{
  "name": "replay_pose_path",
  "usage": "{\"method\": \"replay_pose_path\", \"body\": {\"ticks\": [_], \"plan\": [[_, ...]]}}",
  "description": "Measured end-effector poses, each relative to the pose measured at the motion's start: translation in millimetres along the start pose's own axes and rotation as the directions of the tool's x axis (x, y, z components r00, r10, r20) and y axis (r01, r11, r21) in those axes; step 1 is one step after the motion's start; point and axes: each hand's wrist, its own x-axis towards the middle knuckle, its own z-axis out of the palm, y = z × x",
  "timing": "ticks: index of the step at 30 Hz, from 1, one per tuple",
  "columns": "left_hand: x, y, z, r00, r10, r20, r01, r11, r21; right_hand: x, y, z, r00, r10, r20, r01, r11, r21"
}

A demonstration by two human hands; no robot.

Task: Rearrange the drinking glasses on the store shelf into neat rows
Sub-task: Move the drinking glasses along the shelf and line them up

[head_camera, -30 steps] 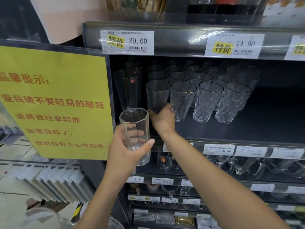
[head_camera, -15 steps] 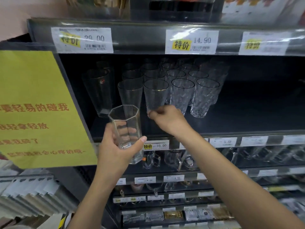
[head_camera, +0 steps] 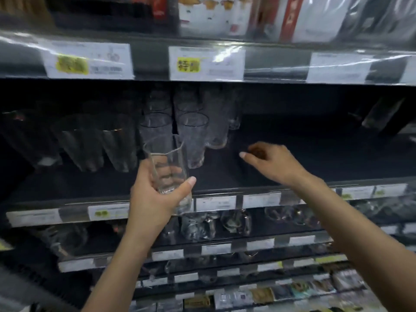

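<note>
here, left grip [head_camera: 153,203] wraps a clear faceted glass [head_camera: 166,154]; right grip [head_camera: 272,164] hovers loosely curled, empty

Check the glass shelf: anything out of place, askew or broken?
One faceted glass is off the shelf, held in the left hand. The other glasses bunch at its left in uneven rows; nothing looks spilled or broken, though blur hides detail.

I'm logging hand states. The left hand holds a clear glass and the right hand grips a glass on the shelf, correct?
Not quite. The head view shows the right hand holding nothing, above bare shelf right of the glasses. The left hand does hold a clear glass.
</note>
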Motion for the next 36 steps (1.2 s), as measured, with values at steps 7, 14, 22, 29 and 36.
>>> {"method": "replay_pose_path", "body": {"ticks": [7,14,22,29,36], "plan": [[4.7,-1.4,105.9,1.000,-0.021,0.010,0.021,0.998,0.053,38.5,110.3,-21.2,0.991,0.012,0.134,0.009,0.988,-0.156],[25.2,4.4,179.6,0.996,-0.040,-0.081,0.047,0.995,0.086,61.7,162.9,-19.6,0.959,0.022,0.282,0.061,0.958,-0.282],[66.7,-16.1,229.7,0.988,-0.004,-0.152,0.039,0.972,0.231,71.3,175.2,-8.0,0.961,-0.032,0.273,0.118,0.945,-0.304],[97.3,-34.5,240.5,0.997,-0.027,-0.066,0.047,0.946,0.322,71.2,176.5,-8.1,0.960,-0.039,0.276,0.127,0.943,-0.307],[100.6,-32.8,240.1,0.996,-0.043,-0.074,0.068,0.927,0.368,72.4,177.0,-8.4,0.963,-0.043,0.265,0.126,0.944,-0.305]]}}
